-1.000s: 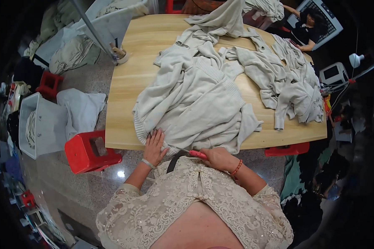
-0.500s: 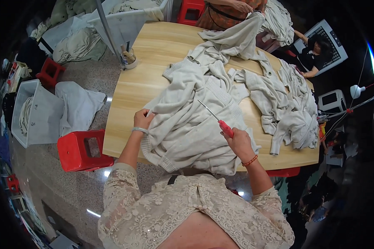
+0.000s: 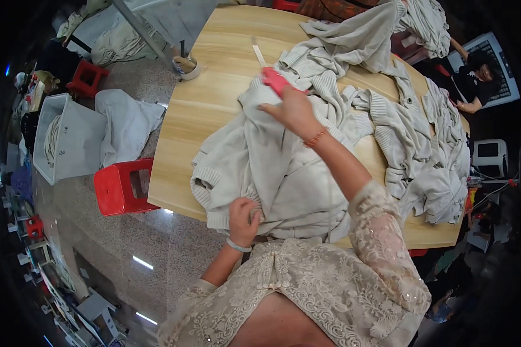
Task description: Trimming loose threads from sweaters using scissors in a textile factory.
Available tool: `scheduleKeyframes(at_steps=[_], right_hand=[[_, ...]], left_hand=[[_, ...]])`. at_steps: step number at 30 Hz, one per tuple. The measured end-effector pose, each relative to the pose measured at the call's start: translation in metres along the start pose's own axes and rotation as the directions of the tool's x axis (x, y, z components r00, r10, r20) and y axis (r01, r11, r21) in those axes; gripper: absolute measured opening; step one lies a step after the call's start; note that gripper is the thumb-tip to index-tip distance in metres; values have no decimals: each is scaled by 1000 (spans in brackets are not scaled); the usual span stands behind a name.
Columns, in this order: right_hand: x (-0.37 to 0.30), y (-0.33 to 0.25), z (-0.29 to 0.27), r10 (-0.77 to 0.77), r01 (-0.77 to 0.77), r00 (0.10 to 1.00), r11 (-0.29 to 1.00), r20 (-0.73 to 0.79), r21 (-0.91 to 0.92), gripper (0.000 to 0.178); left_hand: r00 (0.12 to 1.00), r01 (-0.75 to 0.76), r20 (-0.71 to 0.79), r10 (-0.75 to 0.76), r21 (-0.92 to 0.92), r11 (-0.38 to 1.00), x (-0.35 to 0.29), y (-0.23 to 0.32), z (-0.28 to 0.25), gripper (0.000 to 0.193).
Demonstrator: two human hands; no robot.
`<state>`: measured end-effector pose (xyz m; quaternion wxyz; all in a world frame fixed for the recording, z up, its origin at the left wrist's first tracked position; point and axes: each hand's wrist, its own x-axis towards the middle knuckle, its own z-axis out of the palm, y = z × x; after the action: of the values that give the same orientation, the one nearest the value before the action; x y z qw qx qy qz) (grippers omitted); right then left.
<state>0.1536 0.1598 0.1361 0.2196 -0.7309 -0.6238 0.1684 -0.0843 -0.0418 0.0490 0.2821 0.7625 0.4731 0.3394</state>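
A cream knit sweater lies bunched on the near part of the wooden table. My left hand is closed on a ribbed edge of it, close to my body. Over the far side of the same sweater reaches my right hand, wrapped round a red-handled tool with a narrow metal blade. The blade is smeared by motion and points away from me over the tabletop. My palm hides part of the handle.
More cream sweaters cover the table's right and far side, where a person sits. A cup of tools stands by a metal pole at the far left edge. A red stool and a white bin stand left.
My right hand has swung far and left with the tool, from above the sweater's middle. My left hand has moved from the sweater's left edge to its near edge. The view has shifted slightly.
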Motion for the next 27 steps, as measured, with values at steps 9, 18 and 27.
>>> scheduleKeyframes(at_steps=[9,18,27], right_hand=[[53,16,135,-77,67,990,994,117,82,15],[-38,144,-113,107,129,921,824,-374,552,23],[-259,213,-50,651,-611,744,754,-149,241,23]], left_hand=[[934,357,88,-347,-145,923,-5,-19,22,50],[940,-60,-305,153,293,954,68,-45,-60,19],[828,270,512,-227,-9,963,44,-177,0,18]])
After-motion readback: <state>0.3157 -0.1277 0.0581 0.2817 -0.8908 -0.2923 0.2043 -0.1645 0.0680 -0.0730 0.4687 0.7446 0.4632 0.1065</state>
